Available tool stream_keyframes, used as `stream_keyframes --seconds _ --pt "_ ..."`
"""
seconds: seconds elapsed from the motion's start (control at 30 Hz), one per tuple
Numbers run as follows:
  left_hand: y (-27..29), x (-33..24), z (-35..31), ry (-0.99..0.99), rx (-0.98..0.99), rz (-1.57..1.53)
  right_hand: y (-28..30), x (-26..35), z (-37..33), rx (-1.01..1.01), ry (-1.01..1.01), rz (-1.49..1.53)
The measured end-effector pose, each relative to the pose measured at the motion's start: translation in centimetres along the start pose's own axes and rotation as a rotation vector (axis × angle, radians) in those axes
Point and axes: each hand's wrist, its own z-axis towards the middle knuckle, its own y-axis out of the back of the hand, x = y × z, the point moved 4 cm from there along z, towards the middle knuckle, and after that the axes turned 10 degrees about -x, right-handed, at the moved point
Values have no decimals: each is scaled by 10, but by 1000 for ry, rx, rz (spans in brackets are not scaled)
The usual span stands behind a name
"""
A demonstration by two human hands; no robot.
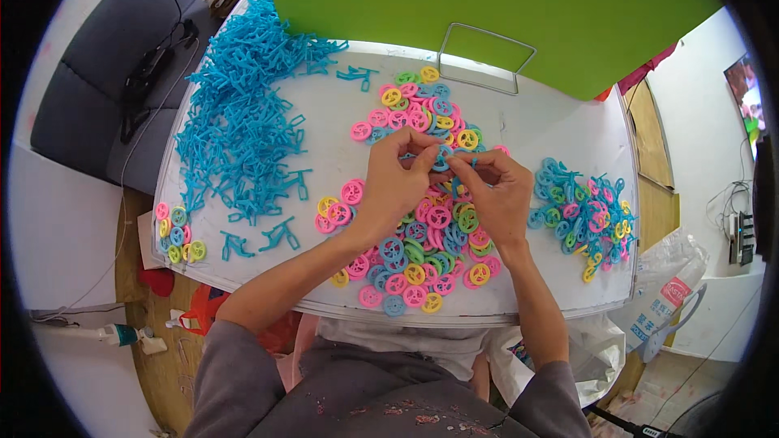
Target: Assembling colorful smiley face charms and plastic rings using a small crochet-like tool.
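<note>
Over the middle of the white table, my left hand (396,182) pinches a small blue spoked plastic wheel (442,159) between thumb and fingers. My right hand (501,196) meets it there, its fingertips closed on a small blue plastic piece against the wheel; the fingers hide most of that piece. Below and around both hands spreads a heap of pink, yellow, green and blue wheels (415,231). To the left lies a large pile of blue forked plastic frames (243,113). On the right is a smaller pile of blue frames with coloured wheels on them (588,215).
A green panel (503,0) stands along the table's far side, with a bent metal wire frame (487,57) by it. A few wheels (176,231) sit at the left table corner. A dark padded seat (97,89) is left of the table. Plastic bags (665,284) hang at the right.
</note>
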Motion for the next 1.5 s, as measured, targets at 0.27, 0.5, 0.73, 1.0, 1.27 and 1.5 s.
stream_keyframes --seconds 0.27,0.5,0.73,1.0,1.27,1.5 --pt "-4 -8 -3 -95 -87 45 -3 7 -4 -45 2 34" --pt "-1 -7 3 -112 -7 170 0 4 2 62 34 50" --pt "3 -18 9 -113 49 165 -1 3 7 360 -158 311" --pt "2 -20 8 105 178 81 2 13 7 492 75 374" --pt "35 -48 31 -664 -96 916 15 11 15 178 126 90" --pt "30 -26 27 -556 27 951 15 14 16 89 247 -171"
